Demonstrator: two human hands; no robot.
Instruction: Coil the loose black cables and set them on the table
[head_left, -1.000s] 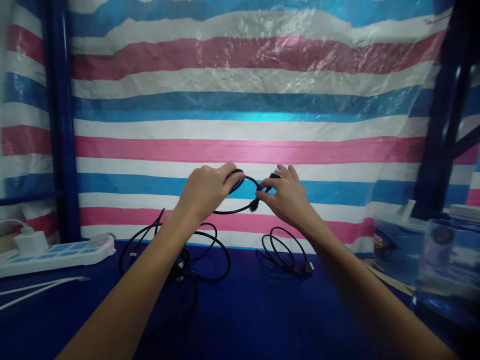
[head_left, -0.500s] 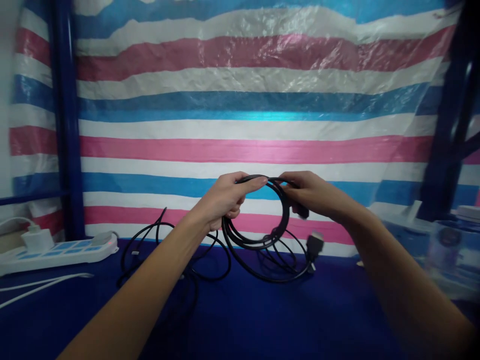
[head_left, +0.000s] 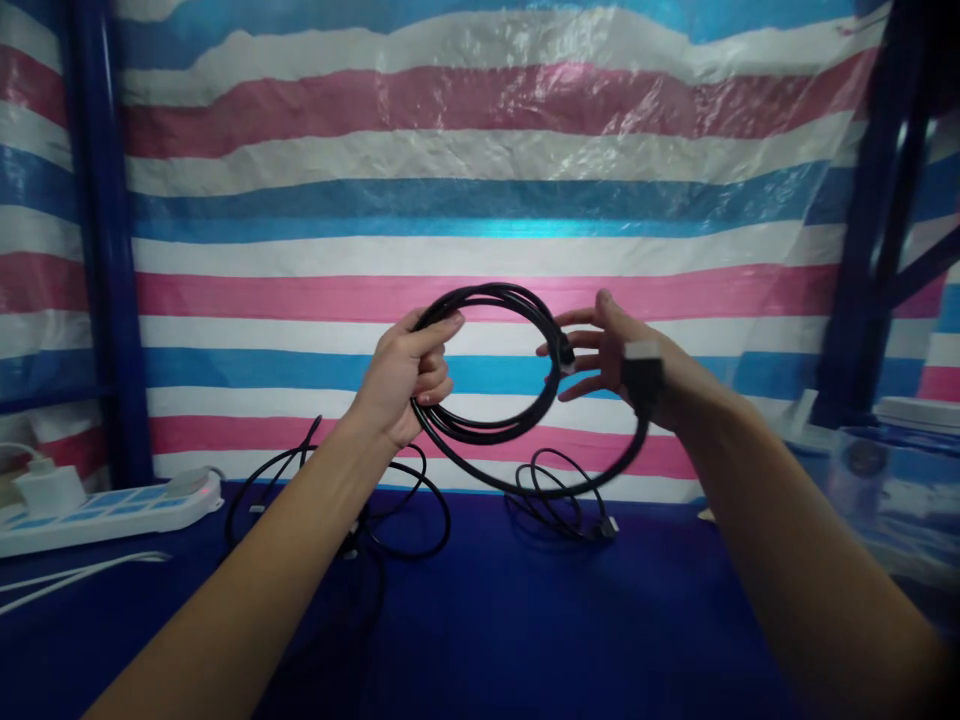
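Note:
A coiled black HDMI cable hangs in the air above the table. My left hand is closed on the coil's left side, thumb in front. On the other side my right hand is open, its fingers spread behind and beside the coil; whether the fingertips touch it I cannot tell. One connector with a pale end dangles from a loose length in front of the right hand. A second black connector piece lies against the coil's right edge.
Another coiled black cable lies at the back of the blue table. Looser black cables lie behind my left forearm. A white power strip with plugs stands at left, white cords before it. At right is a clear plastic container.
The coil has risen and shifted slightly left with my left hand. My right hand has let go of the cable and spread its fingers. The dangling connector has swung up.

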